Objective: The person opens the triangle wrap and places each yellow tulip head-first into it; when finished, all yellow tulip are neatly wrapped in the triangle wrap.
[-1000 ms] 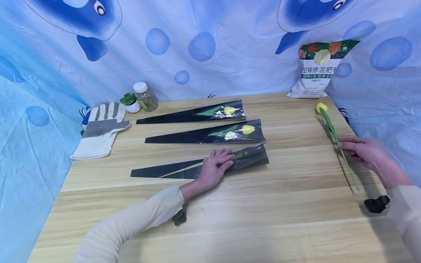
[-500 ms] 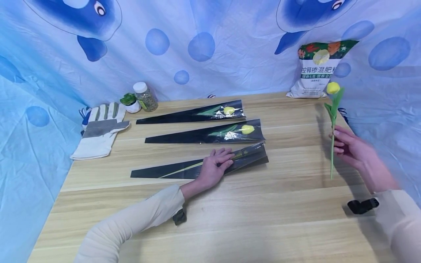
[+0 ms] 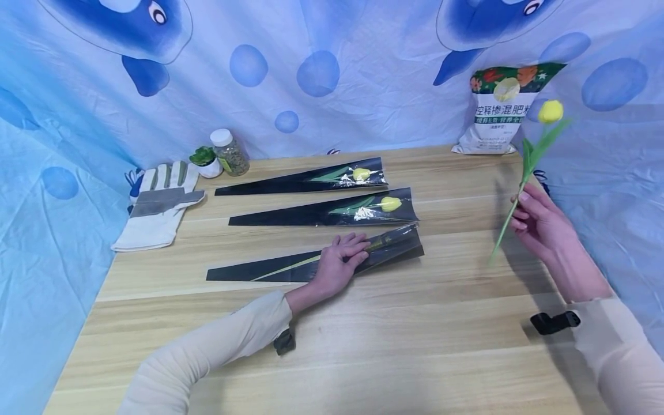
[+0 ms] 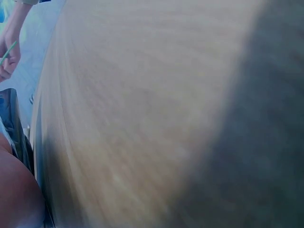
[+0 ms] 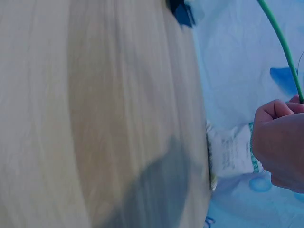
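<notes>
A yellow artificial tulip (image 3: pixel 528 164) is raised above the table's right side, bloom up and stem slanting down to the left. My right hand (image 3: pixel 544 227) pinches its green stem; the right wrist view shows curled fingers at the stem (image 5: pixel 281 40). My left hand (image 3: pixel 339 262) lies with fingers extended on the nearest black flower sleeve (image 3: pixel 264 268), which has a clear front and a pale green strip or stem showing through. Behind it lie two more black sleeves, a middle one (image 3: pixel 280 218) and a far one (image 3: pixel 270 187), each with a yellow tulip inside.
On the left lie a white and grey work glove (image 3: pixel 158 204), a small potted succulent (image 3: pixel 207 164) and a white-capped jar (image 3: pixel 230 154). A fertilizer bag (image 3: pixel 495 112) stands at the back right. A blue patterned curtain (image 3: pixel 363 75) hangs behind the wooden table (image 3: pixel 394 346).
My right hand has lifted the tulip off the table's right side and moved a little left, tipping the stem's lower end leftward. My left hand has stayed on the nearest sleeve.
</notes>
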